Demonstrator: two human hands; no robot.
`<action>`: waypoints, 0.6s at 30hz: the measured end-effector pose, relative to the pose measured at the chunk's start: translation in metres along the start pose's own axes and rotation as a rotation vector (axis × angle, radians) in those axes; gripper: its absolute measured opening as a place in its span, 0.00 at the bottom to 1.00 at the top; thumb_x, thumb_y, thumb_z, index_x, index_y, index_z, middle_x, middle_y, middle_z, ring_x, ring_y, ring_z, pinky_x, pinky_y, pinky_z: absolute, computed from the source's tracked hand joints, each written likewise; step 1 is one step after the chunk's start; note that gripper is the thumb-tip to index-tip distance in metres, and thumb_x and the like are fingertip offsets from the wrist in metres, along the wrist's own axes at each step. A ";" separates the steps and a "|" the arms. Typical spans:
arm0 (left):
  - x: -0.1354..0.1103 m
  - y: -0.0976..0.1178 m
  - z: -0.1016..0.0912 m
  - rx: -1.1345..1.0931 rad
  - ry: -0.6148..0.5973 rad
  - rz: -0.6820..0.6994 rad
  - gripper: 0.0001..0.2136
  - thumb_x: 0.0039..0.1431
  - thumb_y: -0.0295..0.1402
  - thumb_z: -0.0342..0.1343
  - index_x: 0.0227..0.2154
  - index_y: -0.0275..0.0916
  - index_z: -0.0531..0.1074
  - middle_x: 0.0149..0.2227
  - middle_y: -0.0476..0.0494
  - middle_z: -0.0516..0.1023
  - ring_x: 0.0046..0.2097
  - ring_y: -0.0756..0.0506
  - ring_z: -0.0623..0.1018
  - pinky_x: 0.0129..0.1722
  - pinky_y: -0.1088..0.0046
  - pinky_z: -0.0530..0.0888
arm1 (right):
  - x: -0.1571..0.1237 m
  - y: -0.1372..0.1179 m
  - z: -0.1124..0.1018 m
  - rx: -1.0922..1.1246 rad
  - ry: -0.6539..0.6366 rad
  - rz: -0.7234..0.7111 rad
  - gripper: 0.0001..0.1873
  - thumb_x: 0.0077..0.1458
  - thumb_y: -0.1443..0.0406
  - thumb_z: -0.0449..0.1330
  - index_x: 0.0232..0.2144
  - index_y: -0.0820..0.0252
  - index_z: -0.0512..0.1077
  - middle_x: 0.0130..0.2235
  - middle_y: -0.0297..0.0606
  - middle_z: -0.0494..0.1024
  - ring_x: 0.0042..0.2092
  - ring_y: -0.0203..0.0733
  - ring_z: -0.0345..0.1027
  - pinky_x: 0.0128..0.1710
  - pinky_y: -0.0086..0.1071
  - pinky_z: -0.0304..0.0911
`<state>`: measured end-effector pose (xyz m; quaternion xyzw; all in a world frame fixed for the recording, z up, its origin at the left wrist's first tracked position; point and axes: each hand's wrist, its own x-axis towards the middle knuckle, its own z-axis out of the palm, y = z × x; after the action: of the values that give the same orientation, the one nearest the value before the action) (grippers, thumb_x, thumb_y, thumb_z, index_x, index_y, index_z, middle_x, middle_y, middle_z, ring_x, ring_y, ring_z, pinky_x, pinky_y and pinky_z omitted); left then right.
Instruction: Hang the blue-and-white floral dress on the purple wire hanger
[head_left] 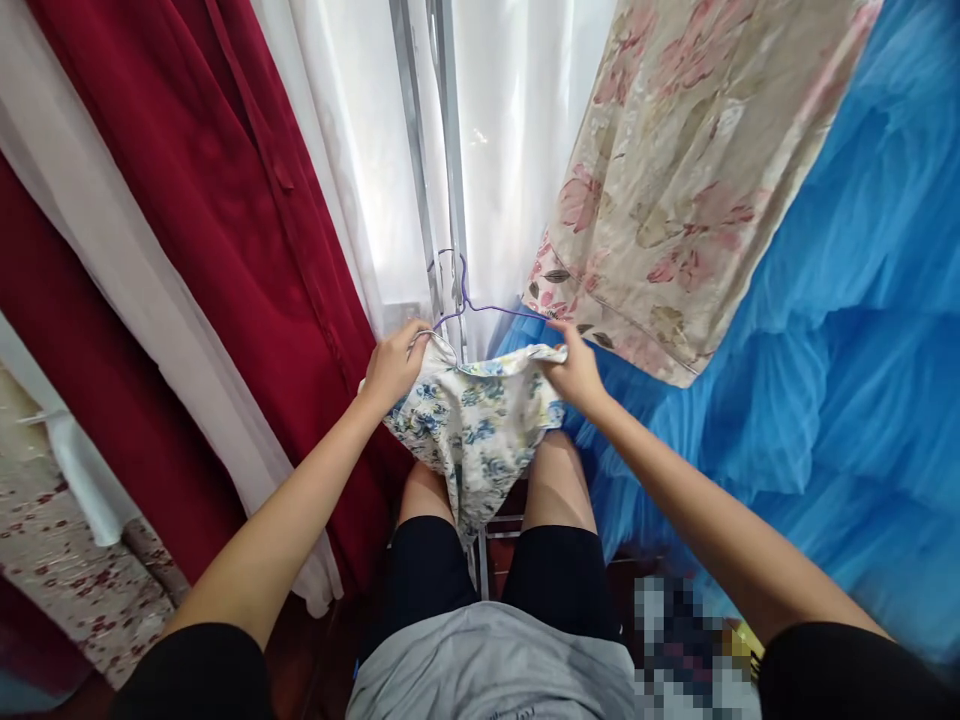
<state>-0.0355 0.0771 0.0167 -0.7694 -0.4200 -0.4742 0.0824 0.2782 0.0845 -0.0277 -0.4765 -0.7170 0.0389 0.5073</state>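
A white garment with a blue and yellow floral print [480, 425] hangs in front of my legs, held up by its two shoulders. My left hand [399, 365] is closed on its left shoulder, and my right hand [576, 372] pinches the right one. A thin purple wire hanger [491, 308] goes into the top of the garment, its arms running towards both hands. The hanger's hook stands upright by the metal poles; whether it rests on anything I cannot tell. The lower ends of the hanger are hidden by cloth and fingers.
Grey metal poles [450, 130] rise straight ahead before a white curtain [510, 130]. Long dark red cloth [247, 250] hangs at the left. On the right hang a beige floral fabric [675, 190] and ruffled blue tulle [847, 360]. A blurred-out patch covers the floor at lower right.
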 end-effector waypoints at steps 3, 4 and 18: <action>0.000 0.004 -0.002 0.017 0.014 0.006 0.12 0.69 0.37 0.49 0.47 0.41 0.74 0.41 0.43 0.81 0.43 0.40 0.80 0.45 0.69 0.70 | 0.022 0.019 -0.021 0.027 0.048 0.067 0.30 0.52 0.64 0.64 0.58 0.65 0.70 0.37 0.43 0.81 0.37 0.47 0.72 0.41 0.37 0.65; 0.001 0.004 -0.004 0.029 0.011 0.001 0.12 0.69 0.37 0.50 0.47 0.41 0.74 0.41 0.43 0.81 0.43 0.40 0.80 0.45 0.68 0.70 | 0.031 0.022 -0.026 0.017 -0.020 0.087 0.24 0.50 0.64 0.66 0.50 0.66 0.76 0.35 0.42 0.81 0.36 0.48 0.72 0.41 0.37 0.65; -0.034 -0.074 -0.031 -0.224 -0.142 -0.271 0.20 0.65 0.48 0.49 0.38 0.36 0.78 0.35 0.45 0.79 0.37 0.44 0.74 0.39 0.72 0.69 | 0.023 -0.015 -0.036 -0.638 -0.368 -0.074 0.09 0.64 0.62 0.60 0.42 0.57 0.80 0.43 0.46 0.82 0.42 0.48 0.77 0.38 0.40 0.75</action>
<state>-0.1160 0.0882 -0.0134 -0.7417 -0.4693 -0.4691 -0.0982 0.2954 0.0772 0.0139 -0.5697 -0.7889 -0.1200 0.1967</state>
